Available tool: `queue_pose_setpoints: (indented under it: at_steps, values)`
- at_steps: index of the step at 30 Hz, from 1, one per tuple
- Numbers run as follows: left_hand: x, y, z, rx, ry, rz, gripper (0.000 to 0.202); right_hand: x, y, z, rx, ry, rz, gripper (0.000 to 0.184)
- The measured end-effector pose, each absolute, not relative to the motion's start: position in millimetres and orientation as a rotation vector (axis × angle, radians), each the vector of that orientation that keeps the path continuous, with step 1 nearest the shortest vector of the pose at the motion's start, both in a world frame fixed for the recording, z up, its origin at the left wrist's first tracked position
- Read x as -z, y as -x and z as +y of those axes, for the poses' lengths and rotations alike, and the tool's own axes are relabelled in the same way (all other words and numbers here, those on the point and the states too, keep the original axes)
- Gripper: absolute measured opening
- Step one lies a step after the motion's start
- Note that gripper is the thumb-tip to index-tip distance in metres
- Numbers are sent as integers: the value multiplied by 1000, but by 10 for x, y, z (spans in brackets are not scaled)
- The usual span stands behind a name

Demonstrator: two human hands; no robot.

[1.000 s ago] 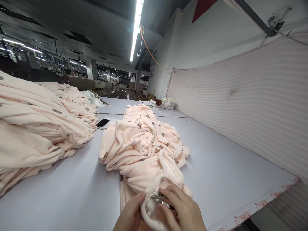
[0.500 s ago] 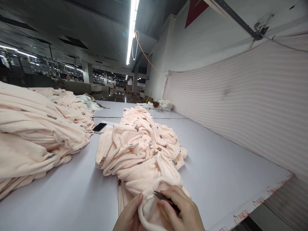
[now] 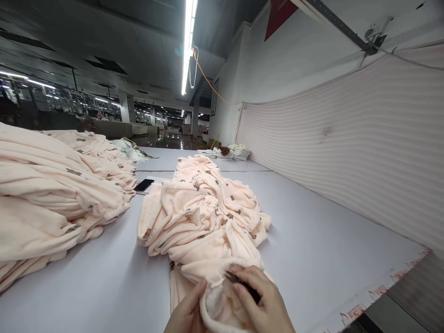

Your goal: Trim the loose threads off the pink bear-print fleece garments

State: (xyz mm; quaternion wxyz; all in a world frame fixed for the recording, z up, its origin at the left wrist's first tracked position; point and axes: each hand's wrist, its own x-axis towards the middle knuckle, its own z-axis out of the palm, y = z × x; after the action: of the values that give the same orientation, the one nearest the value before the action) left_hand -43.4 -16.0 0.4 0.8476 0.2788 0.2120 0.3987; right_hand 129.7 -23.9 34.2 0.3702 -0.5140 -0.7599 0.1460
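Note:
A pale pink fleece garment (image 3: 204, 217) with small brown printed motifs lies bunched on the table in front of me. At its near end, my left hand (image 3: 189, 307) pinches a rolled edge of the fabric between thumb and fingers. My right hand (image 3: 262, 298) is closed around dark thread snips (image 3: 244, 283), whose tips point left, close to a whitish seam end on that edge. Most of the snips' body is hidden inside my palm.
A large heap of the same pink fleece (image 3: 58, 199) fills the table's left side. Behind lie a black phone (image 3: 144, 185) on papers and folded white cloth stacks (image 3: 239, 151). A striped cloth (image 3: 340, 138) hangs along the right of the pale table (image 3: 312, 240).
My right hand and the snips have shifted slightly; the thumb has moved a little and the tips now sit just right of the seam end. My left hand keeps its hold.

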Motion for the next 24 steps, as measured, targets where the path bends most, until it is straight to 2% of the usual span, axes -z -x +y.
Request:
queue_pose_setpoints:
  at_steps: [6,9,12,14,16,19,22,24]
  values:
    - [-127,316,-117,-1004,-577,418,41,-507,-1379,-339,-354,1322,-1931,22]
    - [-162,195,101,-1156,-750,467,35,-477,-1398,-447,-501,1318,-1847,20]
    - [-158,82,346,-1186,-837,484,31,-227,-1305,-601,-608,1351,-2114,40]
    - [-169,83,426,-1154,-864,509,31,-42,-1234,-661,-378,1455,-2397,24]
    - [-189,190,393,-1127,-910,566,34,44,-1214,-646,-298,1495,-2473,18]
    - [-151,488,117,-1235,-958,760,28,-48,-1280,-518,-479,1431,-2243,16]
    - [58,688,-311,-1377,-1152,1167,20,-222,-1329,-391,-599,1371,-1989,9]
    - [238,657,-546,-1226,-1310,1244,21,-297,-1307,-352,-681,1346,-1873,15]
